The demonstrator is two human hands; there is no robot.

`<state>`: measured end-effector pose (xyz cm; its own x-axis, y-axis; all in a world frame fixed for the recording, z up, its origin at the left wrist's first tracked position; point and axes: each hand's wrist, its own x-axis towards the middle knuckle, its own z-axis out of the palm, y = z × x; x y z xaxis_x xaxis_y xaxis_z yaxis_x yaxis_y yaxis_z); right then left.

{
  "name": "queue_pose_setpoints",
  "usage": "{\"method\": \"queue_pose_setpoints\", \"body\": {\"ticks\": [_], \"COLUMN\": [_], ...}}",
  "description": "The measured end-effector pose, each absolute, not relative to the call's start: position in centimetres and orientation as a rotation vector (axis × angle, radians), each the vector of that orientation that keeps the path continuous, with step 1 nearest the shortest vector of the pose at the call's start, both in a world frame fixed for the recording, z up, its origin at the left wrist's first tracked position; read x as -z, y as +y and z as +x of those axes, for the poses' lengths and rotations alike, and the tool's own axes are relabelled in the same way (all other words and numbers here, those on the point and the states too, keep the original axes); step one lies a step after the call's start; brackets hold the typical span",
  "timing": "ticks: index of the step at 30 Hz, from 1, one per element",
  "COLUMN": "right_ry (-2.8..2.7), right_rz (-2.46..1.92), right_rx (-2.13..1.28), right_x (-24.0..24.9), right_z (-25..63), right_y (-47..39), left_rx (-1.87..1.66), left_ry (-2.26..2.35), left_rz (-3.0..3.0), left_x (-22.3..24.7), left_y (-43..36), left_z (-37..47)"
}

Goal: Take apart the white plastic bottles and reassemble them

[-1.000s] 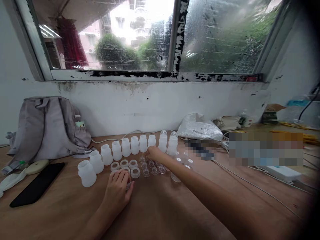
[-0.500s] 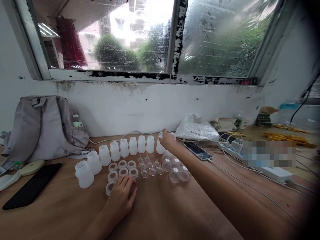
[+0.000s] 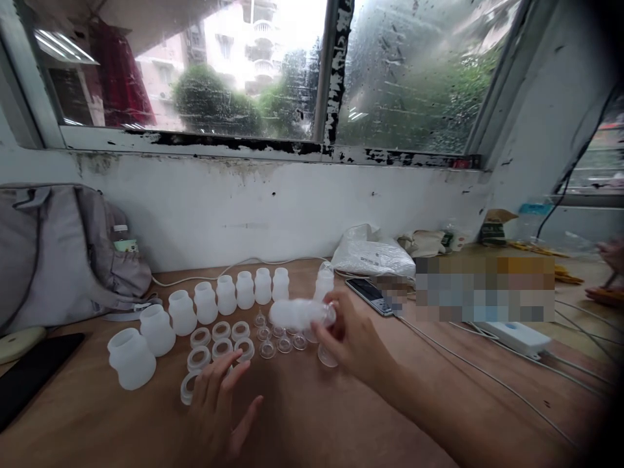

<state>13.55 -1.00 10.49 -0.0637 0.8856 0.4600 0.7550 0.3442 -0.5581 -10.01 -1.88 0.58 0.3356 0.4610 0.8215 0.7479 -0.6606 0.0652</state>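
Observation:
My right hand (image 3: 348, 335) grips a white baby bottle (image 3: 295, 314) by its clear-capped end. The bottle is tipped on its side above the table, its body pointing left and smeared by motion. My left hand (image 3: 217, 393) is open, fingers spread, over the nearest white collar rings (image 3: 197, 370), partly covering them. Below the held bottle lie several clear bottle teats (image 3: 284, 345). Clear dome caps (image 3: 327, 357) are mostly hidden behind my right hand. White bottle bodies (image 3: 182, 314) stand in a curved row, and one capped bottle (image 3: 324, 281) stands apart at the back.
A grey backpack (image 3: 58, 250) and a black tablet-like slab (image 3: 39, 374) are at left. Behind on the right are a white plastic bag (image 3: 375, 252), a phone (image 3: 369, 297) and a power strip (image 3: 511, 338) with cables. Another person's hand (image 3: 613, 257) shows at the right edge.
My right hand has lifted a capped bottle from the back row, brought it nearer and tipped it sideways. My left hand's fingers have spread. The view has turned rightward.

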Motion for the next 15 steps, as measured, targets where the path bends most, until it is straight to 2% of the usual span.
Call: {"method": "queue_pose_setpoints", "body": {"ticks": [3,5,9,15], "right_ry": [-1.925,-1.946,-2.028,-2.106], "right_rz": [-1.259,-1.215,-1.326,-1.351], "right_rx": [-0.833,-1.017,-0.999,-0.965], "right_x": [-8.5,-7.2,-5.8,-6.0], "right_z": [13.0,12.7,12.5,13.4], "right_y": [-4.4,-5.7,-6.3,-6.5], "left_rx": [1.214,1.123,0.947,0.888], "left_ry": [-0.992,-0.885,-0.801,-0.761], "left_rz": [-2.319,-2.461,-2.664,-2.712], "left_x": [-0.9,-1.1,-1.7,-2.0], "left_y": [-2.1,-2.2,-2.6,-2.7], "left_z": [-9.7,-9.6,-9.5,-9.6]}}
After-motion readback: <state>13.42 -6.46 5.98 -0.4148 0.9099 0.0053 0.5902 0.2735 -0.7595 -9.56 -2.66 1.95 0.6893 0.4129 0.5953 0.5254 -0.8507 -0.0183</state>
